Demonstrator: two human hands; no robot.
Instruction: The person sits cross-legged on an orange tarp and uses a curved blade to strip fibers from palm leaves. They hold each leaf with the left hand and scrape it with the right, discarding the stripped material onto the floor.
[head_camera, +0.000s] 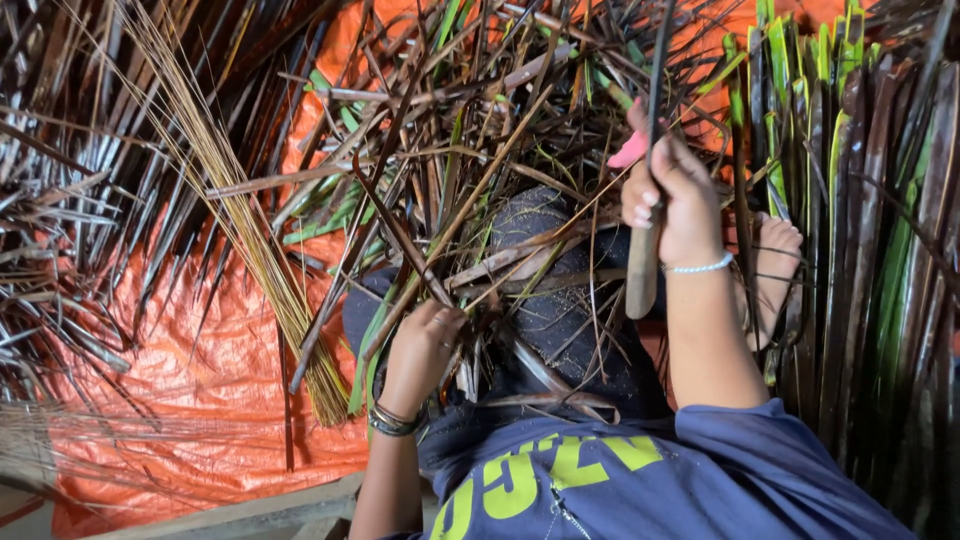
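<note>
Your right hand (672, 200) is closed in a fist around a wooden-handled knife (645, 255), the pale handle pointing down out of the bottom of your fist and the thin dark blade rising straight up past your knuckles into the tangle above; a white beaded bracelet (700, 266) sits on that wrist, and something pink (630, 150) shows just behind your fingers. Your left hand (425, 345) is curled shut on a bunch of dark palm leaf strips (400, 240), thumb and fingers pinched together on them low down, with dark bangles (392, 420) on the wrist. The strips you hold slant up and away from that hand into a loose heap of brown and green leaf trimmings (480, 110) piled across your lap, which is covered in dark cloth (560, 300). Just to the left of your left hand lies a bundle of thin straw-coloured leaf ribs (260, 250), fanning upward toward the top left and gathered tight at its lower end. Under everything is an orange tarpaulin (190, 380). Dry grey-brown fronds (60, 230) spread over its left side, well apart from your hands, and long green and dark fronds (850, 180) stand along the right, near your bare foot (778, 250) beside your right forearm
</note>
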